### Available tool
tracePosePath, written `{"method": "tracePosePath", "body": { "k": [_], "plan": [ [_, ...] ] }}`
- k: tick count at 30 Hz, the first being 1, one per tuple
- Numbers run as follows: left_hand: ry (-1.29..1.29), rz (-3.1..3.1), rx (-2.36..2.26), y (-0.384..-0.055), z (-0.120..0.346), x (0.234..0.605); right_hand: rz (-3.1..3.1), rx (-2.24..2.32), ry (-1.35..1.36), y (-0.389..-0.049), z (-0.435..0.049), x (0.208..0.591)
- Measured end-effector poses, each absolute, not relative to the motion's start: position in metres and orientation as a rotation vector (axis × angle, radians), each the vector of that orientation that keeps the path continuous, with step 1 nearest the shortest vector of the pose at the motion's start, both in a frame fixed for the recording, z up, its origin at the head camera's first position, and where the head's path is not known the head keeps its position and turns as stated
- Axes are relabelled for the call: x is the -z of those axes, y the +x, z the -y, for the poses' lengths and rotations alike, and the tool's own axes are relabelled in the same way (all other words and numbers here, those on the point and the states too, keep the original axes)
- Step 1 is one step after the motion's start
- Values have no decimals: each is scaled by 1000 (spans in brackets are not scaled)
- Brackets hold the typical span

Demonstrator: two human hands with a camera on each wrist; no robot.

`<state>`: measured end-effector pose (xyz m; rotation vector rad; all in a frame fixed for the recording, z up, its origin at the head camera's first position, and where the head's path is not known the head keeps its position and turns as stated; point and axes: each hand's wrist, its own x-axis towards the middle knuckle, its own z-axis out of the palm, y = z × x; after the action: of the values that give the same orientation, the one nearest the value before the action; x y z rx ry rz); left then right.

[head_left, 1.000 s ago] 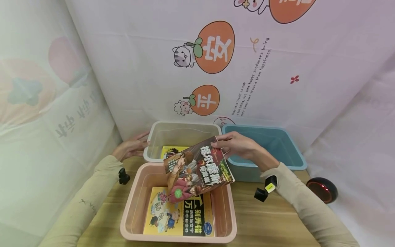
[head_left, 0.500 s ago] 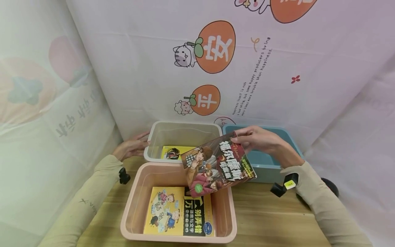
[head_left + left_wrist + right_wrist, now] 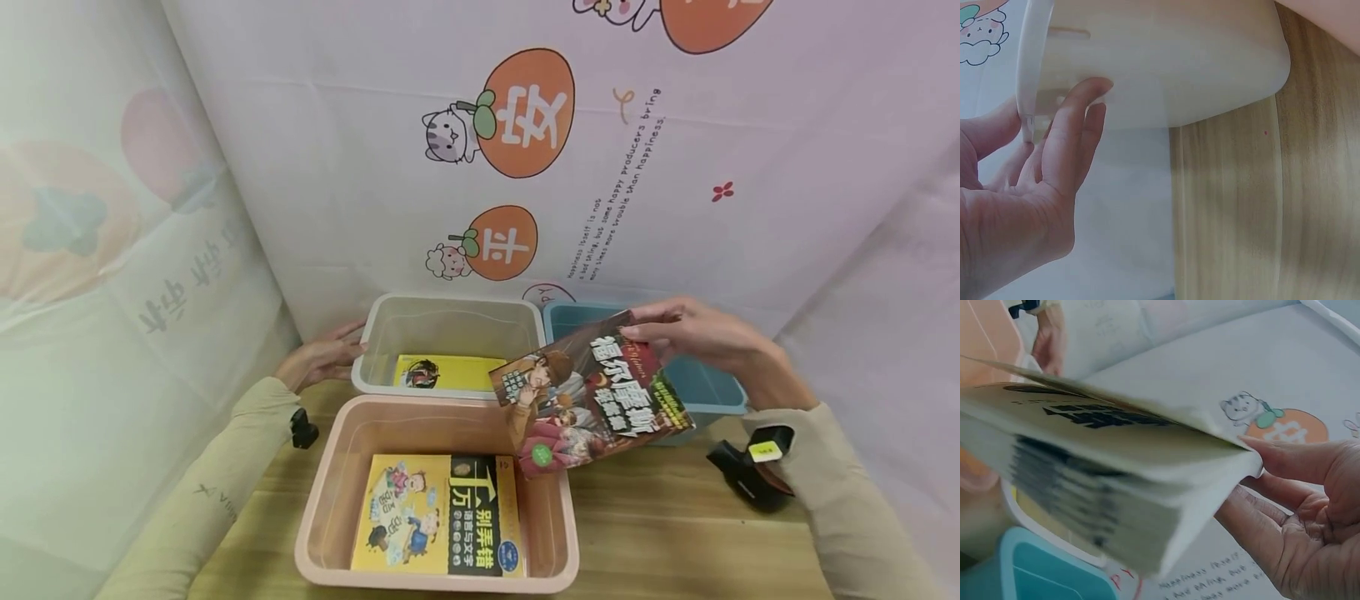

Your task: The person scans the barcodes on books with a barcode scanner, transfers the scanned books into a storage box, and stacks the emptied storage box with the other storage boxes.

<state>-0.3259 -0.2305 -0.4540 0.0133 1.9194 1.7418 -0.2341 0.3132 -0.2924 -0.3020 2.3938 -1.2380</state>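
My right hand point(image 3: 701, 337) pinches a paperback book point(image 3: 592, 400) with a brown illustrated cover by its upper right corner. In the head view the book is tilted, overlapping the right side of the pink bin and the front of the blue bin point(image 3: 716, 392). Thumb and fingers clamp the book's edge in the right wrist view, and its cover point(image 3: 1116, 403) lifts a little from the pages. My left hand point(image 3: 322, 358) grips the left rim of the whitish bin point(image 3: 450, 307), thumb on one side of the rim point(image 3: 1032, 69) and fingers on the other.
A pink bin point(image 3: 442, 408) stands at the front and holds a yellow-and-black book point(image 3: 435, 517). Inside the whitish bin lies another yellow book point(image 3: 465, 372). A dark round device point(image 3: 757, 492) sits on the wooden table point(image 3: 645, 533), partly behind the right wrist.
My right hand has carried the brown book to the right, from over the pink bin toward the blue bin. My left hand has stayed at the whitish bin's rim.
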Motion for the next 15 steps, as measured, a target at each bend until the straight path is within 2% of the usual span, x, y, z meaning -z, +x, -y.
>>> {"method": "tracePosePath", "body": {
  "k": [15],
  "plan": [
    [15,-1921,-1736,-328,230,455,-2556,1116,-323,-220,-394,293]
  ]
}}
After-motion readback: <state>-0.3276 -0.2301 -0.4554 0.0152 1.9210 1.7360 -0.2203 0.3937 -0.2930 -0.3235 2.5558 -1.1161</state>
